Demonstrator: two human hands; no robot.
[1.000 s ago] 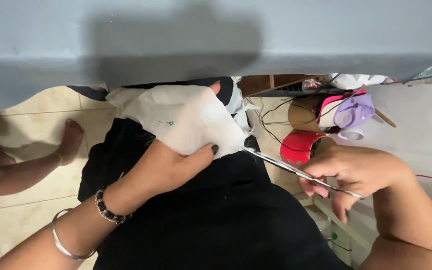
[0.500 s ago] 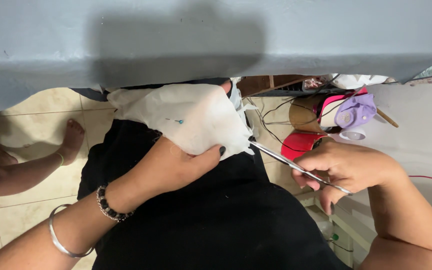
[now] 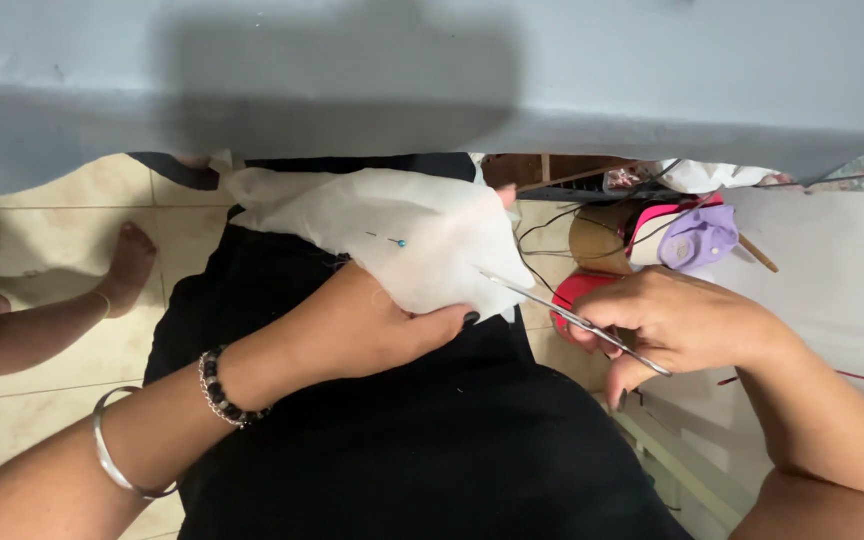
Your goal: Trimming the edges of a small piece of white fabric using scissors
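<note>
My left hand (image 3: 367,325) grips a piece of white fabric (image 3: 372,225) over black cloth (image 3: 402,440) on my lap. A blue-headed pin (image 3: 402,243) sticks in the white fabric. My right hand (image 3: 682,325) holds metal scissors (image 3: 562,313), with the blades reaching into the right edge of the white fabric. The left wrist wears a black bead bracelet (image 3: 220,392) and a silver bangle (image 3: 112,462).
A pale blue table edge (image 3: 432,90) fills the top. At the left, another person's foot (image 3: 127,265) rests on the tiled floor (image 3: 42,210). To the right lie a purple item (image 3: 700,238), a red round object (image 3: 577,290), cables and a white surface (image 3: 842,280).
The white fabric has been drawn up and leftward under the left hand. The scissors have pushed further into its right edge, and the right hand has shifted slightly left.
</note>
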